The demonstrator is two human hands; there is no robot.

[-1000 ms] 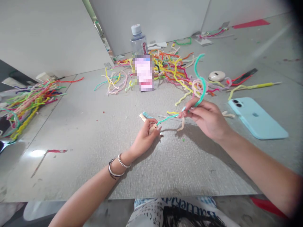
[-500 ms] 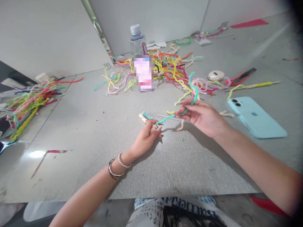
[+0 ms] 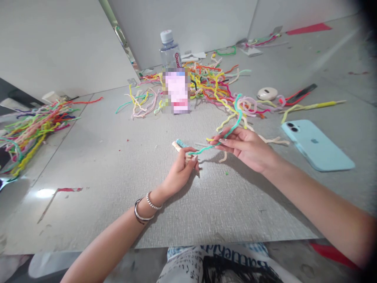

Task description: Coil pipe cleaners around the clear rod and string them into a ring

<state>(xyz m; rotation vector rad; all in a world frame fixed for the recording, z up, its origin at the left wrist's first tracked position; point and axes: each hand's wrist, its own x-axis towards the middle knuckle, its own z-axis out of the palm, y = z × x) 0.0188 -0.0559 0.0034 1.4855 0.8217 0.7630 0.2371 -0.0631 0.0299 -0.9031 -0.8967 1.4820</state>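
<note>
My left hand (image 3: 180,173) is closed around a small cream stick-like piece (image 3: 177,147) wound with teal pipe cleaner at its tip. A teal pipe cleaner (image 3: 232,125) runs from that piece to my right hand (image 3: 246,147), which pinches it between thumb and fingers just right of centre. Its free end curls up past my fingers toward the far pile. Both hands hover just above the grey table (image 3: 118,165). A thin metal rod (image 3: 203,144) lies on the table between the hands.
A heap of coloured pipe cleaners (image 3: 212,84) lies behind, with a water bottle (image 3: 170,49) and a blurred pink item (image 3: 176,91). Another bundle (image 3: 32,127) sits far left. A light blue phone (image 3: 316,145) lies right, a white oval case (image 3: 267,93) beyond it.
My right hand has lowered and moved left, turning palm-up, and the teal pipe cleaner's free end has dropped from standing high to a lower curl. My left hand stayed put.
</note>
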